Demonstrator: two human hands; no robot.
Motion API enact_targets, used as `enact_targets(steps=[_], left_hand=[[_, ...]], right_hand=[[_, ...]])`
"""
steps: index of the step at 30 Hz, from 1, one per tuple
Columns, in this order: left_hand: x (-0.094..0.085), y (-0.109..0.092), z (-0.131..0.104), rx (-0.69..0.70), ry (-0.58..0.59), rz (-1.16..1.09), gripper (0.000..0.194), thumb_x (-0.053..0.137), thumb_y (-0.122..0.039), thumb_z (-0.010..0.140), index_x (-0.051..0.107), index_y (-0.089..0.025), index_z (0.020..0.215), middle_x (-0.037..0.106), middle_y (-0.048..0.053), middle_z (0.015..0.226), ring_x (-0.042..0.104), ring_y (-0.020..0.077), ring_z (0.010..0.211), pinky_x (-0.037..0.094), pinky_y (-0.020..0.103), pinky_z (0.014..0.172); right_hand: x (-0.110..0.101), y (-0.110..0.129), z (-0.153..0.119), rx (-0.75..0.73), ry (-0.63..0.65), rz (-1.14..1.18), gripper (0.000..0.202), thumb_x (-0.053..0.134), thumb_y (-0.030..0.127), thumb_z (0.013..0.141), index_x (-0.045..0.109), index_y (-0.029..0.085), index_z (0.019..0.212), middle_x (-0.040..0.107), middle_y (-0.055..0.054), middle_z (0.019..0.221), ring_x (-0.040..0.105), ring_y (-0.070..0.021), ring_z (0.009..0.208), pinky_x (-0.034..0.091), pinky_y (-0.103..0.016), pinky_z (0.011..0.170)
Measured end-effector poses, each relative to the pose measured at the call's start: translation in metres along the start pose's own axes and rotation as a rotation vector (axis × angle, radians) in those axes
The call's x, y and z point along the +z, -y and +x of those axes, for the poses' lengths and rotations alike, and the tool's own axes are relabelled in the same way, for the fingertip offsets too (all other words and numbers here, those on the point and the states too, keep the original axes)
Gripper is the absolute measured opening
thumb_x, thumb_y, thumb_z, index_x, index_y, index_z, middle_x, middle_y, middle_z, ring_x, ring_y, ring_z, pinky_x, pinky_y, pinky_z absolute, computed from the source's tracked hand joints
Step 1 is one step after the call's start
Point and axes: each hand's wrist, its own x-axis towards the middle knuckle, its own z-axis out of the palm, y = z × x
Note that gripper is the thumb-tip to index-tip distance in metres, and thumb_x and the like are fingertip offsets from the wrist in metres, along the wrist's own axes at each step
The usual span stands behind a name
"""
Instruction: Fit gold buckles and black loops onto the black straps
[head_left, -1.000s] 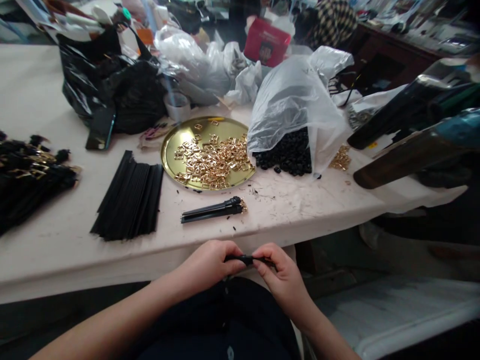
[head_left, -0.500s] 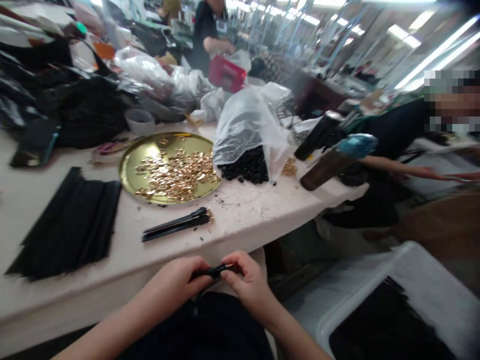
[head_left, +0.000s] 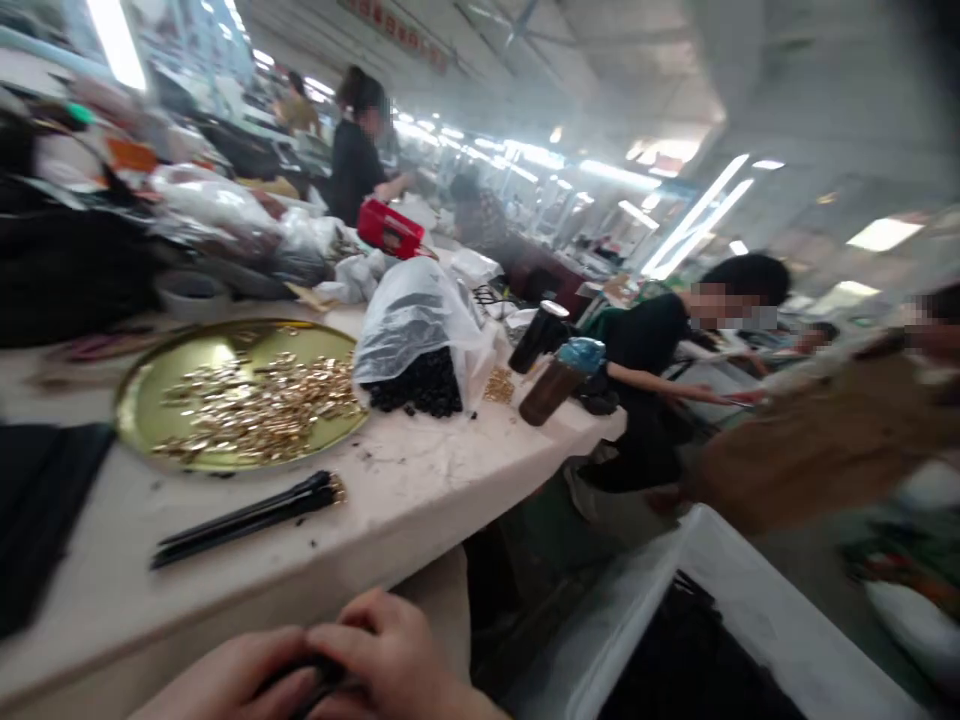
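Note:
At the bottom of the view, my left hand point(head_left: 240, 672) and my right hand point(head_left: 401, 650) are closed together on a black strap point(head_left: 328, 672). Most of this strap is hidden by my fingers. Beyond them on the table, finished-looking black straps point(head_left: 244, 522) with gold metal ends lie in a small bundle. Behind that bundle, a round gold tray point(head_left: 135, 425) carries many small gold metal clasps point(head_left: 292, 395). To its right, a translucent plastic bag point(head_left: 420, 310) lies open, with small black pieces point(head_left: 424, 385) at its mouth.
Black strips point(head_left: 45, 510) are stacked at the left. A dark cup point(head_left: 538, 337) and a brown bottle point(head_left: 559, 385) stand near the table's right edge. A white bin point(head_left: 701, 530) with black material is at lower right. A co-worker point(head_left: 645, 345) bends beyond it.
The view has turned right and up, so the table things sit farther left. My hands have drawn closer together, nearer the bottom edge, still on the black strap.

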Motion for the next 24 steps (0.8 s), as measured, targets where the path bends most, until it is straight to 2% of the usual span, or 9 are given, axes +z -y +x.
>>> enact_targets(steps=[1, 3, 6, 9, 13, 15, 18, 20, 24], left_hand=[[-0.005, -0.007, -0.006, -0.021, 0.031, -0.068, 0.026, 0.045, -0.032, 0.072, 0.068, -0.021, 0.079, 0.067, 0.000, 0.078, 0.058, 0.0180, 0.074, 0.042, 0.021, 0.067], [-0.015, -0.016, -0.015, -0.096, 0.048, -0.185, 0.023, 0.045, -0.029, 0.071, 0.066, -0.018, 0.072, 0.062, -0.002, 0.067, 0.053, 0.0141, 0.064, 0.038, 0.019, 0.057], [-0.029, -0.016, -0.025, -0.211, 0.152, -0.376, 0.024, 0.044, -0.031, 0.074, 0.060, -0.016, 0.068, 0.044, -0.005, 0.052, 0.037, 0.0086, 0.048, 0.027, 0.018, 0.042], [-0.044, -0.015, -0.030, -0.215, 0.143, -0.340, 0.024, 0.042, -0.030, 0.078, 0.058, -0.016, 0.067, 0.043, -0.005, 0.052, 0.036, 0.0083, 0.047, 0.028, 0.018, 0.042], [-0.066, -0.011, -0.012, -0.055, -0.147, 0.154, 0.021, 0.043, -0.028, 0.083, 0.061, -0.018, 0.081, 0.060, 0.001, 0.076, 0.053, 0.0146, 0.070, 0.040, 0.022, 0.063], [-0.075, -0.003, 0.006, 0.010, -0.304, 0.368, 0.020, 0.045, -0.030, 0.084, 0.060, -0.018, 0.091, 0.061, 0.004, 0.090, 0.055, 0.0180, 0.084, 0.041, 0.027, 0.074], [-0.080, 0.017, 0.026, 0.048, -0.482, 0.572, 0.023, 0.049, -0.032, 0.085, 0.056, -0.018, 0.102, 0.056, 0.007, 0.107, 0.051, 0.0225, 0.097, 0.039, 0.035, 0.082], [-0.076, 0.028, 0.032, 0.036, -0.503, 0.661, 0.027, 0.051, -0.033, 0.083, 0.053, -0.016, 0.104, 0.058, 0.008, 0.101, 0.053, 0.0235, 0.091, 0.041, 0.036, 0.076], [-0.063, 0.038, 0.040, 0.151, -0.490, 0.829, 0.020, 0.045, -0.022, 0.084, 0.051, -0.012, 0.100, 0.058, 0.006, 0.084, 0.053, 0.0203, 0.075, 0.041, 0.033, 0.063]], right_hand=[[-0.003, 0.003, 0.001, -0.046, -0.021, -0.102, 0.036, 0.059, 0.043, 0.074, 0.059, 0.027, 0.106, 0.063, -0.003, 0.085, 0.058, -0.0182, 0.075, 0.046, -0.026, 0.066], [-0.006, 0.004, 0.006, -0.184, -0.104, -0.216, 0.028, 0.049, 0.040, 0.082, 0.060, 0.022, 0.100, 0.064, -0.005, 0.076, 0.058, -0.0179, 0.066, 0.045, -0.027, 0.058], [-0.005, -0.003, 0.020, -0.472, -0.160, -0.233, 0.028, 0.038, 0.035, 0.089, 0.057, 0.018, 0.100, 0.065, -0.006, 0.070, 0.059, -0.0159, 0.059, 0.045, -0.025, 0.053], [-0.005, -0.006, 0.039, -0.575, -0.200, -0.222, 0.027, 0.036, 0.031, 0.090, 0.058, 0.016, 0.096, 0.066, -0.005, 0.069, 0.059, -0.0152, 0.057, 0.047, -0.025, 0.053], [-0.008, -0.012, 0.072, -0.482, -0.197, -0.322, 0.027, 0.037, 0.026, 0.090, 0.058, 0.016, 0.101, 0.067, -0.009, 0.082, 0.062, -0.0192, 0.072, 0.050, -0.030, 0.065], [-0.008, -0.022, 0.091, -0.404, -0.199, -0.391, 0.028, 0.039, 0.027, 0.089, 0.056, 0.016, 0.109, 0.066, -0.011, 0.092, 0.061, -0.0220, 0.082, 0.049, -0.035, 0.072], [-0.003, -0.046, 0.113, -0.294, -0.225, -0.434, 0.043, 0.044, 0.040, 0.085, 0.048, 0.014, 0.120, 0.061, -0.015, 0.107, 0.057, -0.0275, 0.096, 0.047, -0.042, 0.079], [0.004, -0.064, 0.116, -0.235, -0.265, -0.418, 0.057, 0.044, 0.050, 0.082, 0.041, 0.013, 0.125, 0.059, -0.017, 0.110, 0.057, -0.0299, 0.098, 0.048, -0.044, 0.078], [0.022, -0.108, 0.111, -0.231, -0.324, -0.356, 0.058, 0.042, 0.051, 0.082, 0.040, 0.015, 0.127, 0.063, -0.017, 0.102, 0.062, -0.0310, 0.087, 0.050, -0.042, 0.072]])
